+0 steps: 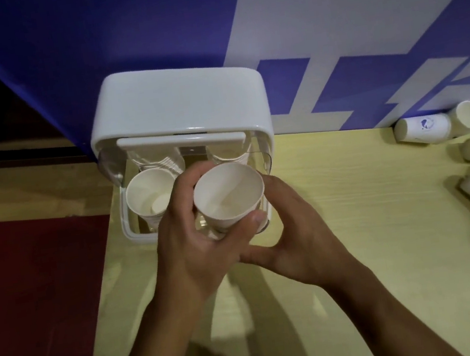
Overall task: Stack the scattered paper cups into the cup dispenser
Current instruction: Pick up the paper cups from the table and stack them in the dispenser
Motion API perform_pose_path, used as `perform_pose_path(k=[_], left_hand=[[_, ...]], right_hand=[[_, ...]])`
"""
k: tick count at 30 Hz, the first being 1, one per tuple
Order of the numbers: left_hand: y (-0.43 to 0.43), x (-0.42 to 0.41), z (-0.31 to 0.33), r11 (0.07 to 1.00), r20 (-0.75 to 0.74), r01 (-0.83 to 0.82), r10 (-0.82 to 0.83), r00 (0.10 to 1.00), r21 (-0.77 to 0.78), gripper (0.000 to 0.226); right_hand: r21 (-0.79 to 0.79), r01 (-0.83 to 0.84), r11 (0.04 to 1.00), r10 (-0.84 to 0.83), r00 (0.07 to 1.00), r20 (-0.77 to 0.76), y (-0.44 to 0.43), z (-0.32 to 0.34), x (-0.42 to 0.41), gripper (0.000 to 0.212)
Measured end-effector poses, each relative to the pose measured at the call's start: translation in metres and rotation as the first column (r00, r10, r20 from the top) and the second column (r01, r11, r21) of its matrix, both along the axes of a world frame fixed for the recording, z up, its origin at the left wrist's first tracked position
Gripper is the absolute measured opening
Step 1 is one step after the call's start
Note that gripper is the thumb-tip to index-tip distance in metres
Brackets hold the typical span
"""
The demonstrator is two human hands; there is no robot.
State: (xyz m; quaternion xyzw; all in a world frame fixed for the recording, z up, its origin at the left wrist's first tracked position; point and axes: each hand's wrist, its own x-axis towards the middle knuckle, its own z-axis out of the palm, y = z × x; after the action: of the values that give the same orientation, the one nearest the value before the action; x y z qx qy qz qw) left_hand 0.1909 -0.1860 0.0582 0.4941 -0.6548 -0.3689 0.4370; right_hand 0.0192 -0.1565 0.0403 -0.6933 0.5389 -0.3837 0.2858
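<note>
Cup dispenser [176, 104] sits at the back-left of the surface [373, 249] against the blue-and-white wall [145, 24], lid up, slots facing the camera. Left slot already holds a cup stack [146, 191], mouth up. Left hand [188, 238] is clamped on the held cup [228, 195], fingers on its left side, thumb pressing the lower wall; cup sits above the right slot, tilted, mouth toward the camera. Right hand [292, 230] cups it from the right and below, fingers partly hidden, so I cannot tell whether it grips firmly. Risks: thumb pressure could dent the thin wall; a tilted entry could jam on the slot rim or nest crooked; hands crowding the opening could nudge the dispenser. Loose cups [444, 126] lie on their sides far right, well apart from both hands.
</note>
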Motion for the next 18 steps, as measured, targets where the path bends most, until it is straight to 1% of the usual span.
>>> perform_pose_path(k=[2, 4, 6, 7, 11, 16, 18], left_hand=[[-0.005, -0.004, -0.005, 0.999, -0.047, 0.029, -0.027, 0.999, 0.035, 0.074], [-0.009, -0.007, -0.014, 0.997, -0.063, 0.063, -0.059, 0.996, 0.052, 0.078], [-0.011, -0.009, -0.021, 0.994, -0.054, 0.084, -0.08, 0.995, 0.064, 0.08], [-0.012, -0.01, -0.024, 0.993, -0.051, 0.09, -0.087, 0.995, 0.072, 0.079], [-0.013, -0.013, -0.036, 0.992, -0.004, 0.089, -0.089, 0.996, 0.09, 0.072], [-0.016, -0.014, -0.052, 0.985, 0.124, 0.111, -0.127, 0.984, 0.132, 0.072], [-0.016, -0.014, -0.058, 0.986, 0.16, 0.111, -0.13, 0.978, 0.122, 0.072]], right_hand=[[0.003, 0.016, 1.0, -0.016, 0.998, 0.065, -0.002, 0.004, 0.001, 0.087], [0.02, 0.045, 0.999, -0.047, 0.991, 0.126, -0.004, 0.005, 0.001, 0.073], [0.017, 0.078, 0.997, -0.079, 0.988, 0.129, -0.007, 0.004, 0.0, 0.062], [0.014, 0.091, 0.996, -0.092, 0.988, 0.12, -0.009, 0.002, -0.001, 0.06], [0.017, 0.124, 0.992, -0.125, 0.987, 0.101, -0.014, -0.01, -0.002, 0.053], [0.054, 0.143, 0.988, -0.145, 0.989, 0.034, -0.016, -0.033, -0.005, 0.055], [0.074, 0.14, 0.987, -0.141, 0.99, 0.002, -0.016, -0.041, -0.004, 0.056]])
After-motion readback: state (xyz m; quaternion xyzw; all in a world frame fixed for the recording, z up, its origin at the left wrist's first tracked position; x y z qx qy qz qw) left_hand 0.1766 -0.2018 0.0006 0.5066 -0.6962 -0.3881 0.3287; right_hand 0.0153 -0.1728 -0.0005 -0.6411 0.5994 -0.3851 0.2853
